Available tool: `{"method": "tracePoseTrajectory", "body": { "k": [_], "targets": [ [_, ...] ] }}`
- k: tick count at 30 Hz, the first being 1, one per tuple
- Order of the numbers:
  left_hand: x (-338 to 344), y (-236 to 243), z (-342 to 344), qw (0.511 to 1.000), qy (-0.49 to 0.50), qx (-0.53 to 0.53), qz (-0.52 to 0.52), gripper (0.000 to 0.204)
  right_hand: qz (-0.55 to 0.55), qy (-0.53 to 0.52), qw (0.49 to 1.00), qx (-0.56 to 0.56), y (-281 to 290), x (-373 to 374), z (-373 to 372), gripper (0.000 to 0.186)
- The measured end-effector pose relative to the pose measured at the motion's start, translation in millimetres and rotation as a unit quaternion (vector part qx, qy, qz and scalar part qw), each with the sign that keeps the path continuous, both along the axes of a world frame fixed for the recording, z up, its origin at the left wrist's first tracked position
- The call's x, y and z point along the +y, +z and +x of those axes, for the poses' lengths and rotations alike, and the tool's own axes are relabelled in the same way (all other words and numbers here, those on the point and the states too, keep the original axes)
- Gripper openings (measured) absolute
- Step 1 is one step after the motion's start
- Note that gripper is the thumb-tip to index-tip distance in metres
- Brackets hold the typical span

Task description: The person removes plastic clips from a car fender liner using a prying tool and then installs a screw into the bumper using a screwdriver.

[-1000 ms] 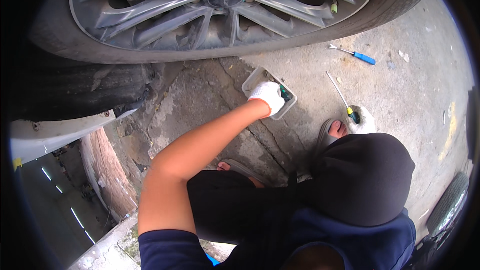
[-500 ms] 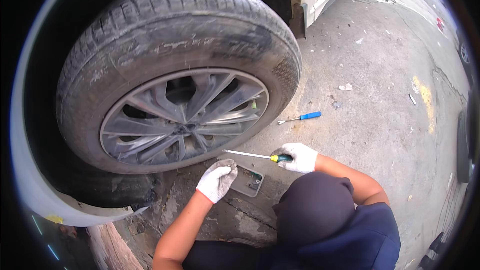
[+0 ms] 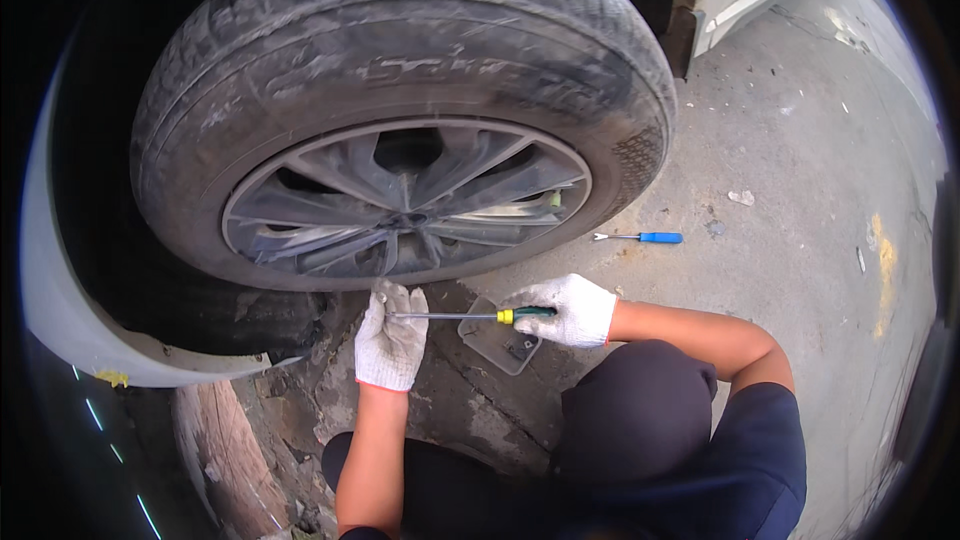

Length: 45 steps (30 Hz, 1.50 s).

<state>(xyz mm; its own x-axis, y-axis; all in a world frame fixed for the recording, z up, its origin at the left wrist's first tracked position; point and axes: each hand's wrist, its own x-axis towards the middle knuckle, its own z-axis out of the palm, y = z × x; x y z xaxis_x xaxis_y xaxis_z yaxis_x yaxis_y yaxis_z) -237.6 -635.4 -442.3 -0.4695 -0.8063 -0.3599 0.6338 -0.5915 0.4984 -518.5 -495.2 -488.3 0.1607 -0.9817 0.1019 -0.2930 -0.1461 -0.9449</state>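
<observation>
My right hand [image 3: 570, 310], in a white glove, is closed around the green and yellow handle of a screwdriver [image 3: 505, 316]. The thin metal shaft points left, level, over to my left hand [image 3: 393, 332]. That hand, gloved too, lies palm up with thumb and fingers apart, and the shaft's end reaches in over its palm. Whether a small part lies at the tip I cannot tell. Just beyond both hands stands a car wheel [image 3: 405, 215] with a dirty tire [image 3: 420, 80]. Partly behind the screwdriver, a shallow plastic tray [image 3: 512, 368] holds small dark pieces.
A blue-handled tool with a forked tip [image 3: 640, 237] lies on the concrete ground [image 3: 780, 280], right of the tire. The pale car body [image 3: 120, 330] curves round the wheel at the left. A dark cap-like shape [image 3: 635, 425] fills the lower middle, between my arms.
My left hand has moved left, turned palm up and spread its fingers. My right hand has brought the screwdriver left, so its tip lies over that palm. The whole view has shifted.
</observation>
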Motion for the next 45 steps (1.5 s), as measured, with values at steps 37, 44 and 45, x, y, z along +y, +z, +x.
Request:
{"method": "tracePoseTrajectory", "body": {
  "k": [37, 44, 45],
  "targets": [
    [-31, 14, 149, 0.939, 0.321, -0.022, -0.122, 0.019, -0.111, 0.089, 0.979, 0.145, 60, -135, 146, 0.039],
    [-58, 7, 177, 0.93, 0.337, 0.066, -0.134, 0.02, 0.01, 0.115, 0.993, 0.003, 44, -163, 186, 0.039],
    [-60, 5, 180, 0.929, 0.335, 0.062, -0.144, 0.023, -0.014, 0.107, 0.994, 0.003, 41, -164, 191, 0.039]
  ]
}}
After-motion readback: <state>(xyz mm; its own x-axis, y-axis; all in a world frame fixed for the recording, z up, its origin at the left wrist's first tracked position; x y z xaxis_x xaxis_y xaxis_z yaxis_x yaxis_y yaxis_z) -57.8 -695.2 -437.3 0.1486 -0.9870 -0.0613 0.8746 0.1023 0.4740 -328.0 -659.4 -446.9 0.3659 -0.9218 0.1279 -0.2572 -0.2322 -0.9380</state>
